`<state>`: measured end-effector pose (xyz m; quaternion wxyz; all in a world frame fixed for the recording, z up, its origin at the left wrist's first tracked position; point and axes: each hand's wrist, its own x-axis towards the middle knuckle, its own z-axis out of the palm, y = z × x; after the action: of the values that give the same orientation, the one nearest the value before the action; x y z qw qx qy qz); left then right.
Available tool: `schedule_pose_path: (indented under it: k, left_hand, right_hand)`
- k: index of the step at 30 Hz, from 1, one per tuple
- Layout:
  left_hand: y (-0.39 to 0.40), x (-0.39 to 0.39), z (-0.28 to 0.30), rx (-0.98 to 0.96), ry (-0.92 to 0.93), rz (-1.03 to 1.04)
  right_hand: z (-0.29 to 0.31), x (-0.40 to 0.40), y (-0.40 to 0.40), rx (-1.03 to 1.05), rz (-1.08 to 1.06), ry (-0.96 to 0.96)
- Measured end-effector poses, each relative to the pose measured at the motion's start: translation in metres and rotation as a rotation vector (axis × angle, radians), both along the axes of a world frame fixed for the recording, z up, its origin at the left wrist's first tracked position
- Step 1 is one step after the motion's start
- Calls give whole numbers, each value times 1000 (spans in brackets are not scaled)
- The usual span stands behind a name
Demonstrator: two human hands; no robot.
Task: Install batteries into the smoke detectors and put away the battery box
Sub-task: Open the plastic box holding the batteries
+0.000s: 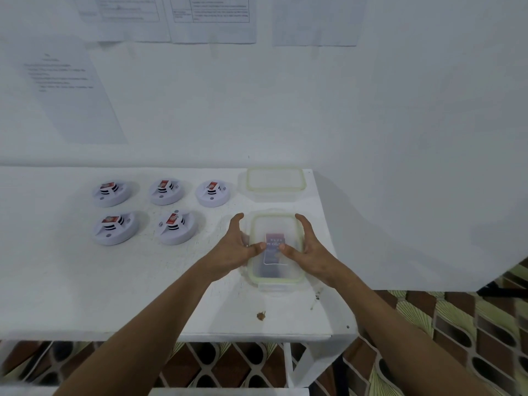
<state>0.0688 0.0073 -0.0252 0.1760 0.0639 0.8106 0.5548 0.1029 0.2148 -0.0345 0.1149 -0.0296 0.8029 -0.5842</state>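
Pressing down on a lidded clear battery box (276, 250) at the 4 o'clock part of the white surface (85, 281), both hands are flanking it. The left hand (235, 248) is curling its fingers (237, 220) along the box's 9 o'clock side with the thumb lying on the lid; the right hand (310, 251) is doing the same along the 3 o'clock side, so each is gripping the box. Its long axis is running from 6 to 12 o'clock. A red-and-blue battery pack (275, 250) is showing through the lid; its lettering is too blurred to read. A second clear container (273, 181) is sitting at 12 o'clock from the box, apart from it. Five white smoke detectors (168, 191) with red labels are lying in two rows toward 9 o'clock. Printed sheets (211, 18) are hanging on the wall, illegible.
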Motion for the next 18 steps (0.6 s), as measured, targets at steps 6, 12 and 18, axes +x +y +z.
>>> schedule_pose_path:
  k: [6,12,18]
  left_hand:
    - [-6,-8,9,-67,42,-30]
    - [-3,-33,43,-430,170,-369]
    - [11,-26,42,-454,320,-230]
  right_hand:
    - [11,-2,5,235,-86,39]
    - [31,-17,24,325,-22,89]
    - [28,-15,29,326,-21,42]
